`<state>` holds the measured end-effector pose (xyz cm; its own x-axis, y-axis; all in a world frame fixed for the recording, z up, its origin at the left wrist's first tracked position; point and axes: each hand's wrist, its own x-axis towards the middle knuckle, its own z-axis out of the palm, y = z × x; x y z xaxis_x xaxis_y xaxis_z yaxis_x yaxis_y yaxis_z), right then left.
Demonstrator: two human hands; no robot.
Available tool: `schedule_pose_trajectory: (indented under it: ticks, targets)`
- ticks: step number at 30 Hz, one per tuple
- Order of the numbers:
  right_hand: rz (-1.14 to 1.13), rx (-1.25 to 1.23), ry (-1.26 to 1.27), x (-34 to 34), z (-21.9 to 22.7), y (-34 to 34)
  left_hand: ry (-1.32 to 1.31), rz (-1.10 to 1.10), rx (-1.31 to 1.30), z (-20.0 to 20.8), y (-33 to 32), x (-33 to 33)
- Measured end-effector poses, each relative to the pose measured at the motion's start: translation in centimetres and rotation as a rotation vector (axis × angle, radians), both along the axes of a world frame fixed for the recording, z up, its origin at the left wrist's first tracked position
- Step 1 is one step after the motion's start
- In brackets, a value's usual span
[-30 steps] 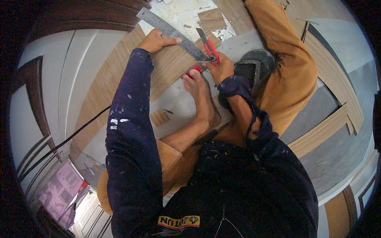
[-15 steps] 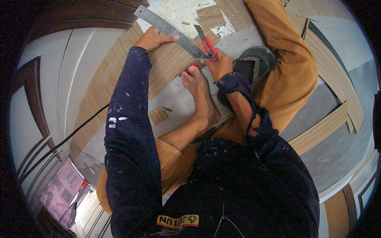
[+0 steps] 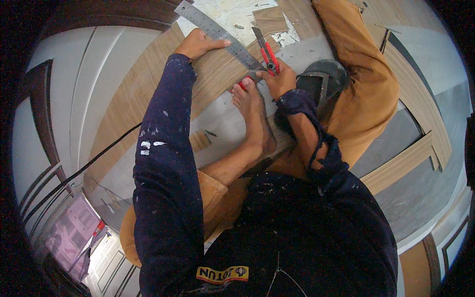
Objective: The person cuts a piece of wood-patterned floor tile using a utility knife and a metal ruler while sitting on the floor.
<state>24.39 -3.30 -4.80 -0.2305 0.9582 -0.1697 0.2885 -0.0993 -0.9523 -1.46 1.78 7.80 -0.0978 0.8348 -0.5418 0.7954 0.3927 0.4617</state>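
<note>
A long metal ruler [image 3: 213, 32] lies slantwise across a wood-grain plank [image 3: 217, 69]. My left hand [image 3: 199, 43] is closed at the plank's far edge, its thumb pressing on the ruler. In my right hand [image 3: 283, 80] is a red utility knife [image 3: 270, 58], its dark blade pointing up and away. The thumb and finger of that hand also touch the ruler's near end. My bare foot [image 3: 249, 101] rests beside the plank, toes over a red piece [image 3: 242, 84] at the ruler's near end; whether the two are joined, I cannot tell.
A small plank offcut [image 3: 270, 20] lies on a white, scrap-strewn sheet [image 3: 237, 15] beyond the hands. My other foot wears a black sandal [image 3: 324, 76]. More wood-grain strips [image 3: 403, 161] lie at the right. A black cable [image 3: 106, 150] runs along the left.
The hands, ruler and knife sit slightly farther right and up in the picture, along with much of the surrounding scene. Both hands keep the same holds.
</note>
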Motion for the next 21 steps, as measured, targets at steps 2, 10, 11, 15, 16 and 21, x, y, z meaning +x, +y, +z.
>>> schedule_pose_trajectory:
  ticks: [2, 10, 11, 15, 16, 21]
  targets:
    - [0.004, -0.001, -0.009, 0.0, -0.5, -0.1, -0.075, -0.003, 0.049, -0.8, -0.2, -0.4]
    - [-0.01, 0.025, -0.006, -0.5, 0.3, -0.1, -0.218, 0.015, 0.162, -4.3, -0.5, -2.7]
    - [-0.01, 0.02, -0.013, -0.4, 0.1, -0.1, -0.266, 0.014, 0.173, -4.3, -0.4, -2.6]
    - [-0.004, 0.044, 0.007, -0.2, -0.1, 0.2, -0.143, 0.037, 0.006, -0.7, -0.2, -0.4]
    - [0.01, 0.04, -0.053, -0.2, 0.4, 0.1, -0.141, 0.043, 0.011, -0.6, -0.4, -0.5]
    - [0.039, 0.176, -0.207, -0.1, 0.3, 0.2, -0.149, -0.016, 0.119, 0.3, -0.6, 0.0]
